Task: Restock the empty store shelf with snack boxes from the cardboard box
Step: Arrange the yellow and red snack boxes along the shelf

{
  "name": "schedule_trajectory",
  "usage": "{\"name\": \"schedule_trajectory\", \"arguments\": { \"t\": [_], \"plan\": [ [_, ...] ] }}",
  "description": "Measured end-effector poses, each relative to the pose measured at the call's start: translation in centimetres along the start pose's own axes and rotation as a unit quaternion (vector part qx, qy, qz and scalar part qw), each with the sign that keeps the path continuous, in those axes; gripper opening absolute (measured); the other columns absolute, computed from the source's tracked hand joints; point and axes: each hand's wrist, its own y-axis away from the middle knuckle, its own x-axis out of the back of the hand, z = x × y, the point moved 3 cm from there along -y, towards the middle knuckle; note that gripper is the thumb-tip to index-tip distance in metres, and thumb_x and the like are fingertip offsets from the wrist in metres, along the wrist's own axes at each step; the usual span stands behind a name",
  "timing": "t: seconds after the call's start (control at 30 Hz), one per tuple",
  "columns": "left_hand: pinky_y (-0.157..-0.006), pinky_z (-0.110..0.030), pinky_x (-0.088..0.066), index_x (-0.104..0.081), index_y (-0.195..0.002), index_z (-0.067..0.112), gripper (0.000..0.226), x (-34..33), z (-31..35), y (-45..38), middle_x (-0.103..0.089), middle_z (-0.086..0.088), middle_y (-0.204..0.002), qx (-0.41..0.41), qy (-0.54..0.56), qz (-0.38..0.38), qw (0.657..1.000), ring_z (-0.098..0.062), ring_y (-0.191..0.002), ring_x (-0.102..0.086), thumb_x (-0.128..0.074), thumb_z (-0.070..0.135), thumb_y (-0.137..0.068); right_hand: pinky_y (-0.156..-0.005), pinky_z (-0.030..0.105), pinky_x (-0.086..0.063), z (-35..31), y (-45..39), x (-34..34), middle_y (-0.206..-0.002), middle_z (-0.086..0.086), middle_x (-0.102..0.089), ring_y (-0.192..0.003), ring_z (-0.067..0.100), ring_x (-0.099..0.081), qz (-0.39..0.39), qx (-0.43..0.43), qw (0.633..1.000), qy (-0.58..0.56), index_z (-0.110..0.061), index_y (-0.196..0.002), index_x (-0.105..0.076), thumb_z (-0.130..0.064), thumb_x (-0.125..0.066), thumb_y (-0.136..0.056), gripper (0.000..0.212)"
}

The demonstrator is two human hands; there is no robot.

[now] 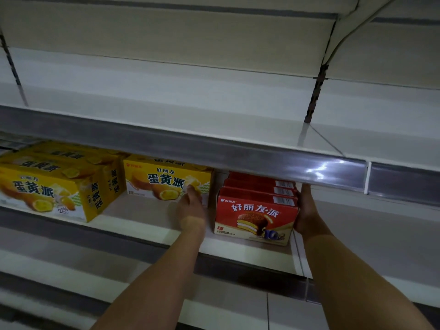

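Both bare forearms are reaching into the middle shelf (147, 217), where the right hand (307, 210) is pressing flat against the right side of a row of red snack boxes (256, 215) (three, one behind another). Left hand (192, 206) is hanging loosely open in the gap between those and a yellow box (166, 179), gripping nothing.

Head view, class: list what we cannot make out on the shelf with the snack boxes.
- Red boxes: how deep the row runs, hidden under the upper shelf's rail.
- Right hand: fingers hidden behind the red boxes.
- Left yellow boxes: small print blurred.
- Cardboard box: out of frame.
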Motion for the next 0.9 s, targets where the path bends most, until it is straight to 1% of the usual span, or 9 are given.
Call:
{"name": "schedule_trajectory", "arguments": {
  "t": [0.13,0.23,0.37,0.43,0.5,0.57,0.67,0.8,0.9],
  "plan": [
    [-0.092,-0.041,-0.049,-0.065,-0.108,-0.001,0.062,-0.6,1.4,0.7,-0.067,-0.021,-0.109,0.023,-0.011,-0.030,0.999,-0.034,-0.100,-0.063,-0.030,0.050,-0.099,-0.056,0.032,-0.059,-0.4,2.2,-0.7,-0.078,0.010,-0.072,-0.065,0.022,-0.070,0.000,0.010,1.000,0.020,-0.012,-0.097,-0.061,-0.041,-0.029,-0.100,0.043],
    [-0.074,-0.033,-0.045,-0.063,-0.105,-0.001,0.065,-1.0,3.0,1.8,-0.066,-0.022,-0.101,0.016,-0.043,-0.045,0.998,-0.030,-0.086,-0.061,-0.023,0.050,-0.100,-0.068,0.037,-0.056,-1.2,3.5,-1.0,-0.094,0.016,-0.066,-0.077,0.025,-0.065,0.014,0.020,0.999,0.044,-0.015,-0.098,-0.060,-0.034,-0.030,-0.102,0.036],
    [-0.080,-0.036,-0.047,-0.061,-0.111,0.003,0.067,-1.0,3.9,3.1,-0.064,-0.020,-0.107,0.029,-0.061,-0.026,0.997,-0.032,-0.095,-0.061,-0.020,0.055,-0.098,-0.045,0.012,-0.047,-3.1,6.4,-1.1,-0.090,0.009,-0.061,-0.080,0.022,-0.062,0.008,-0.007,0.999,0.047,-0.016,-0.093,-0.058,-0.033,-0.027,-0.102,0.036],
    [-0.081,-0.034,-0.044,-0.063,-0.107,0.002,0.063,-0.5,4.1,4.7,-0.063,-0.019,-0.105,0.012,-0.054,0.016,0.998,-0.035,-0.100,-0.060,-0.026,0.053,-0.099,-0.039,0.009,-0.040,-4.7,9.0,-1.4,-0.110,0.015,-0.059,-0.111,0.035,-0.055,0.027,-0.028,0.998,0.039,-0.014,-0.118,-0.054,-0.034,-0.024,-0.103,0.039],
    [-0.077,-0.032,-0.039,-0.062,-0.096,0.004,0.053,0.2,4.5,6.9,-0.062,-0.019,-0.096,-0.026,-0.048,0.060,0.997,-0.033,-0.096,-0.059,-0.030,0.046,-0.101,-0.049,0.018,-0.036,-6.3,11.5,-1.5,-0.133,0.018,-0.051,-0.130,0.032,-0.042,0.054,-0.034,0.997,0.044,-0.004,-0.138,-0.042,-0.035,-0.022,-0.104,0.050],
    [-0.078,-0.030,-0.035,-0.064,-0.101,0.004,0.050,1.0,4.9,9.7,-0.063,-0.018,-0.100,-0.047,-0.051,0.081,0.994,-0.028,-0.094,-0.056,-0.031,0.042,-0.102,-0.059,0.023,-0.035,-5.4,11.1,0.9,-0.121,0.014,-0.056,-0.120,0.033,-0.049,0.096,-0.038,0.992,0.072,-0.002,-0.128,-0.053,-0.040,-0.025,-0.103,0.054],
    [-0.078,-0.030,-0.035,-0.064,-0.107,-0.004,0.053,2.8,4.4,12.6,-0.064,-0.023,-0.108,-0.063,-0.082,0.127,0.987,-0.032,-0.100,-0.057,-0.031,0.038,-0.103,-0.065,0.029,-0.039,-3.4,11.0,2.6,-0.085,0.009,-0.058,-0.076,0.024,-0.055,0.104,-0.002,0.968,0.226,-0.012,-0.083,-0.058,-0.054,-0.023,-0.098,0.057],
    [-0.081,-0.032,-0.035,-0.064,-0.105,0.002,0.051,5.3,4.0,16.2,-0.064,-0.019,-0.100,-0.045,-0.106,0.144,0.983,-0.035,-0.107,-0.056,-0.029,0.039,-0.103,-0.077,0.032,-0.044,-1.8,12.8,2.3,-0.092,0.008,-0.063,-0.083,0.024,-0.057,0.071,0.032,0.959,0.273,-0.014,-0.093,-0.063,-0.049,-0.032,-0.099,0.048],
    [-0.082,-0.035,-0.039,-0.062,-0.100,0.003,0.057,7.9,3.6,18.6,-0.060,-0.018,-0.100,-0.006,-0.137,0.157,0.978,-0.033,-0.098,-0.055,-0.026,0.046,-0.101,-0.076,0.032,-0.042,-1.4,15.3,0.9,-0.088,0.006,-0.060,-0.083,0.023,-0.055,0.034,0.057,0.948,0.311,-0.015,-0.091,-0.061,-0.048,-0.033,-0.099,0.044]
  ]
}}
